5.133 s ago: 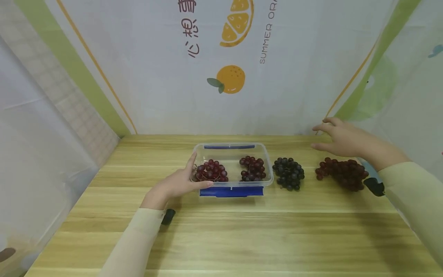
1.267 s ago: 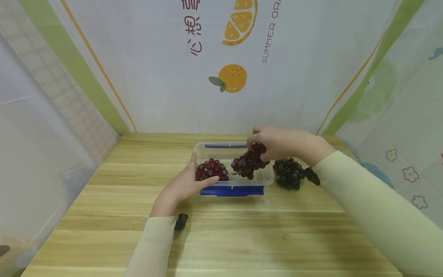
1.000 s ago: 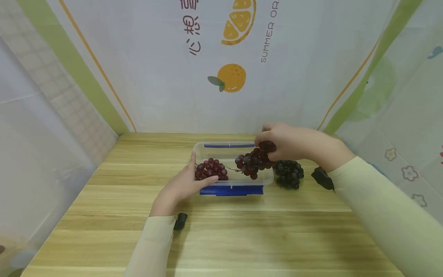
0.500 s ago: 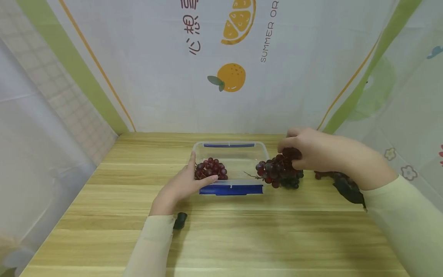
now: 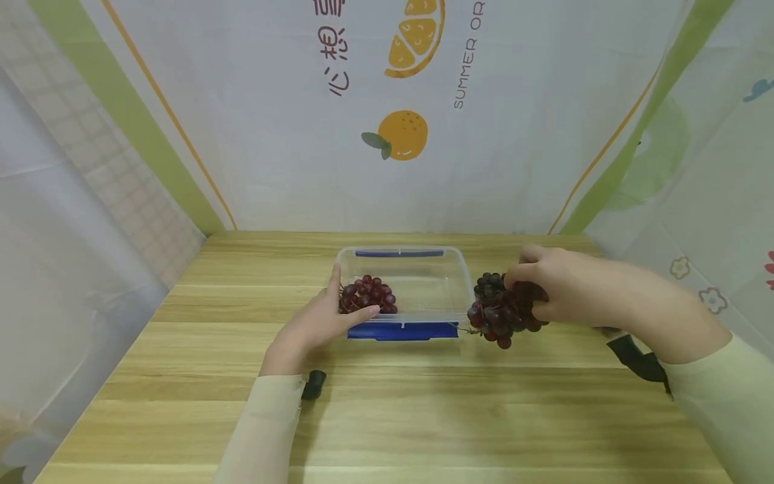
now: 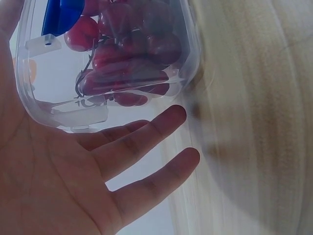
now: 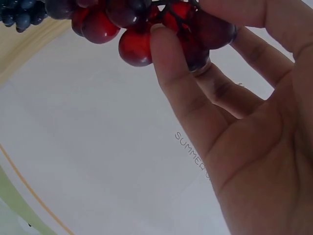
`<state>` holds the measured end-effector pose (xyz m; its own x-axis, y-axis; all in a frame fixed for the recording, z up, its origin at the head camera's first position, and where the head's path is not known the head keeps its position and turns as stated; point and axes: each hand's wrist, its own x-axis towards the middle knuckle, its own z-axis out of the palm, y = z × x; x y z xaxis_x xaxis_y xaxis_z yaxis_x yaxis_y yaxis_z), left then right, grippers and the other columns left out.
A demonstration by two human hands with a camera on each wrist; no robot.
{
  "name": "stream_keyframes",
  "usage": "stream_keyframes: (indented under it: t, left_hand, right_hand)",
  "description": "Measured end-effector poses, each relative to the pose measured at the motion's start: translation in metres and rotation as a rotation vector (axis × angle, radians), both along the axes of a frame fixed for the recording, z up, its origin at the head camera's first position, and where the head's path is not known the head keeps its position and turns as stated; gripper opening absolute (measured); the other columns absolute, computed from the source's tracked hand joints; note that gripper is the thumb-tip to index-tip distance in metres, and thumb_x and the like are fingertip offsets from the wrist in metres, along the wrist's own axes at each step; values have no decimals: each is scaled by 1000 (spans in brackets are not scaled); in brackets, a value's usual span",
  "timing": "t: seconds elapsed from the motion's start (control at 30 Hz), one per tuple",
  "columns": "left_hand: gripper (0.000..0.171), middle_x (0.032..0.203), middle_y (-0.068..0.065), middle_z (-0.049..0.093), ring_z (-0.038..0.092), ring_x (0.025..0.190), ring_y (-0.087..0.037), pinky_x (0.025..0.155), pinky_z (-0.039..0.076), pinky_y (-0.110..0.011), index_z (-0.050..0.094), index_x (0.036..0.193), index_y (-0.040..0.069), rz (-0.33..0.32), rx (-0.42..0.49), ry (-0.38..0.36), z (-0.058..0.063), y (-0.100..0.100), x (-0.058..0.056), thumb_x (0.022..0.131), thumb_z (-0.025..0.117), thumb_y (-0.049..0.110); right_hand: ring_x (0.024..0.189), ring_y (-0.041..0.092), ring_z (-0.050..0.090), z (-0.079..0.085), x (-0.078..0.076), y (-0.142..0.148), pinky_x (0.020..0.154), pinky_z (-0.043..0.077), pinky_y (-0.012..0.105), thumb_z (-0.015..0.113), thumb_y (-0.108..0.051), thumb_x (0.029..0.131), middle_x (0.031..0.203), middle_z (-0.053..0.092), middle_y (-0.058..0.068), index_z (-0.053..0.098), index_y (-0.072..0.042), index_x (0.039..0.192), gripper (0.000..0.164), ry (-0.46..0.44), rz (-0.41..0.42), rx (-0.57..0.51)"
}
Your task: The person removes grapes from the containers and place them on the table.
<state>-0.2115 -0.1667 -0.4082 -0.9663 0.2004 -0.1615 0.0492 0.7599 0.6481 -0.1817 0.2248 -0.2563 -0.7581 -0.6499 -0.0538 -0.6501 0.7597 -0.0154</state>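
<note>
My left hand [image 5: 308, 327] rests against the left corner of a clear plastic food container [image 5: 467, 279], forefinger along its side and thumb on the front rim. In the left wrist view its fingers [image 6: 146, 139] are spread and fairly straight. Inside, at the left end, lies a bunch of red grapes [image 5: 370, 293]. My right hand [image 5: 583, 286] pinches a second bunch of dark red grapes [image 5: 502, 314] just right of the container, its stem pointing left. Right behind this bunch, partly hidden, are black grapes [image 5: 487, 285], also seen as dark grapes [image 7: 22, 17] in the right wrist view.
The container's blue front latch flap [image 5: 402, 331] hangs outward. A wooden table [image 5: 423, 410] lies beneath, with a printed cloth backdrop [image 5: 290, 168] at its far edge. My right forearm covers the table's right part. Dark straps [image 5: 313, 384] sit at both wrists.
My right hand has lifted the dark red grapes from the container's right end and carried them right and nearer, beside the black bunch. My left hand has stayed at the container's corner.
</note>
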Motion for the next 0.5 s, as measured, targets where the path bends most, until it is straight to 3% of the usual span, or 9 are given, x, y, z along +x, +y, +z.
stream_keyframes:
  t: [0.37,0.5]
  left_hand:
    - [133,179,-19,13,26,162,-45,127,30,-66,-28,165,33,3,5,-2,-2,0,0,83,58,91]
    - [133,179,-19,13,25,163,-44,128,30,-65,-28,166,32,0,17,-3,-1,0,1,84,59,91]
  right_hand:
    - [72,5,45,-19,12,11,61,40,22,81,0,76,92,53,-6,76,-23,110,41,5,37,-1]
    - [71,5,46,-22,17,14,61,39,22,80,-1,81,95,55,-6,75,-24,113,39,-31,13,23]
